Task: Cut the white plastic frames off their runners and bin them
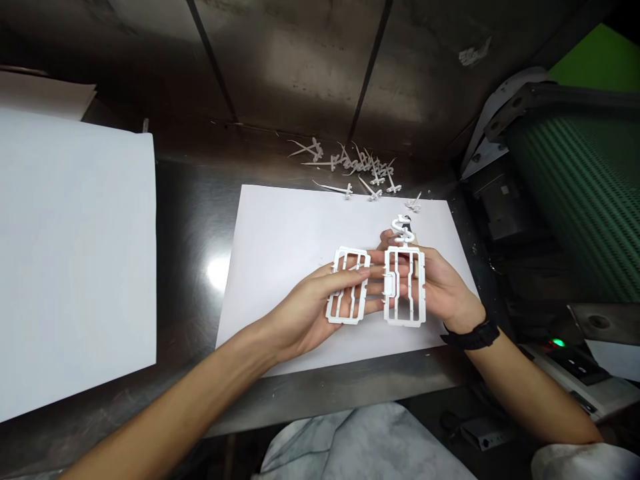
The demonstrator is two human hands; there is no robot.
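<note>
My left hand (306,308) is closed on a white plastic frame (346,323), its thumb across the front and fingers behind. Beside it, a second white plastic frame (405,323) with slotted bars rests against the fingers of my right hand (446,285), which is closed behind it. A curled white sprue (404,230) still sticks up from that second frame's top edge. Between the two frames there is a narrow gap. Behind the sprue shows a small dark tip, mostly hidden, that I cannot make out. Both hands are above a white sheet (290,227).
Several white sprue scraps (367,163) lie scattered along the metal table's back. A stack of white paper (75,260) occupies the left side. To the right stand a green mesh conveyor belt (590,193) and a device with a green light (559,343).
</note>
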